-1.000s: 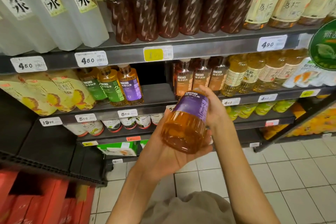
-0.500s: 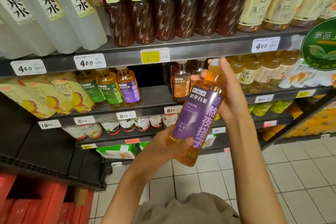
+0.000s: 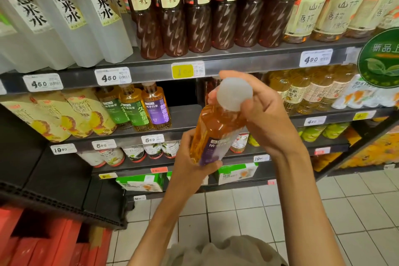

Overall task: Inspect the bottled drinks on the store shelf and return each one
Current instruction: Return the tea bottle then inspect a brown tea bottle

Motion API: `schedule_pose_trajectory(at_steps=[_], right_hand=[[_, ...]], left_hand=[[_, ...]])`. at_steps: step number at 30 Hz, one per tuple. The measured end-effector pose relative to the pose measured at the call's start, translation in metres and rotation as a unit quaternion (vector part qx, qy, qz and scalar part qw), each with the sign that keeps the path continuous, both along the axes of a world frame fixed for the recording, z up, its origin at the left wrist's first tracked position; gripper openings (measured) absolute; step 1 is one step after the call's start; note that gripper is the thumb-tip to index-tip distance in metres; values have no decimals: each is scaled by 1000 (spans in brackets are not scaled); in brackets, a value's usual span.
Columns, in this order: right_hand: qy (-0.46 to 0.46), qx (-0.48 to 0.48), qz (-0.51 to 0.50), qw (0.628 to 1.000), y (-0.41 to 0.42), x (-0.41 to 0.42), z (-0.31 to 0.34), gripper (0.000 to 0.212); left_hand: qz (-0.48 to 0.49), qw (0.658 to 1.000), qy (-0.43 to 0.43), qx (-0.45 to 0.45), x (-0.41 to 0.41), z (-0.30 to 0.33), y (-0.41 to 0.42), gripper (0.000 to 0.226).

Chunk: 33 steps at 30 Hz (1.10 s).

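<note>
I hold an amber tea bottle (image 3: 216, 127) with a purple label and a white cap (image 3: 234, 93) in front of the shelf, tilted so the cap points toward me. My left hand (image 3: 190, 168) grips its lower end around the label. My right hand (image 3: 263, 119) wraps the neck just under the cap. On the middle shelf (image 3: 183, 114) behind stands a matching purple-label bottle (image 3: 156, 108) beside two green-label bottles (image 3: 133, 110), with an open gap to their right.
The top shelf carries white bottles (image 3: 71, 24), dark red bottles (image 3: 194, 13) and pale amber bottles (image 3: 319, 11). Yellow juice pouches (image 3: 49, 116) sit at left, more bottles (image 3: 302, 90) at right. Red crates (image 3: 43, 242) stand bottom left on the tiled floor (image 3: 280, 211).
The bottle has swung from base-toward-me through label-facing to cap-toward-me. My right hand slid up to the neck while my left hand kept hold of the lower end.
</note>
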State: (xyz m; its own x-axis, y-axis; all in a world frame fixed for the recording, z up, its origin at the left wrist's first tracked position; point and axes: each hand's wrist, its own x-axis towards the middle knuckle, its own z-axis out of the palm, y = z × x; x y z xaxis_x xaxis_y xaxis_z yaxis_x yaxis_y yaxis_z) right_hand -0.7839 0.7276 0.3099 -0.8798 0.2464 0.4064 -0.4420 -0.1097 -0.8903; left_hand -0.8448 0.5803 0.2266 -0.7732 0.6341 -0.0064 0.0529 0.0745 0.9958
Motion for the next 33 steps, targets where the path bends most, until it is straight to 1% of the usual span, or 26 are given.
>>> schedule_pose_trajectory(at_steps=[2, 5, 7, 9, 11, 13, 15, 17, 19, 20, 22, 24, 25, 26, 27, 28, 29, 30, 31, 33], right_hand=[[6, -6, 28, 1000, -2, 0, 0, 58], [7, 6, 47, 999, -1, 2, 2, 55], [11, 5, 52, 999, -1, 3, 2, 53], [14, -27, 46, 998, 1, 3, 3, 53], [12, -66, 22, 998, 4, 2, 3, 56], [5, -90, -2, 996, 7, 0, 2, 60], [-19, -122, -22, 992, 6, -1, -1, 61], [-49, -158, -48, 985, 6, -1, -6, 52], [-85, -147, -98, 981, 8, 0, -10, 38], [-97, -138, -124, 978, 9, 0, -11, 37], [-113, -137, -170, 969, 9, 0, -11, 46], [-123, -143, -198, 962, 8, -1, -10, 62], [-131, -143, -201, 960, 8, -2, -10, 66], [-140, -146, -198, 959, 8, -2, -10, 67], [-147, -155, -188, 959, 10, -2, -11, 61], [-146, -172, -175, 958, 12, -3, -12, 51], [-137, -196, -163, 957, 13, -3, -12, 40], [-121, -220, -153, 956, 13, -3, -12, 32], [-104, -239, -144, 955, 13, -4, -14, 27], [-76, -265, -126, 953, 10, -5, -16, 28]], left_hand=[[-8, 999, 27, -17, -1, -1, 4, 63], [-27, 998, 50, -34, -5, -2, 5, 60], [-60, 997, 41, -34, -9, -1, 2, 59], [-111, 993, -25, -22, -11, -1, -5, 60], [-172, 981, -90, -1, -10, 2, -13, 59], [-230, 964, -131, 23, -6, 4, -18, 54], [-259, 950, -172, 31, -1, 6, -18, 53], [-259, 945, -199, 31, 3, 3, -16, 56], [-246, 943, -222, 38, 6, -1, -13, 57], [-235, 944, -228, 43, 7, -2, -12, 58], [-202, 955, -214, 36, 8, -3, -10, 56], [-173, 965, -196, 13, 8, -3, -8, 44], [-169, 966, -195, 4, 7, -3, -8, 41], [-168, 965, -200, 5, 7, -2, -9, 44], [-170, 961, -215, 19, 7, -4, -11, 54], [-171, 953, -245, 45, 6, -5, -12, 65], [-173, 937, -293, 77, 5, -4, -13, 72], [-183, 916, -341, 108, 4, -2, -14, 73], [-203, 894, -377, 130, 3, -1, -15, 70], [-261, 858, -419, 143, 3, 4, -16, 65]])
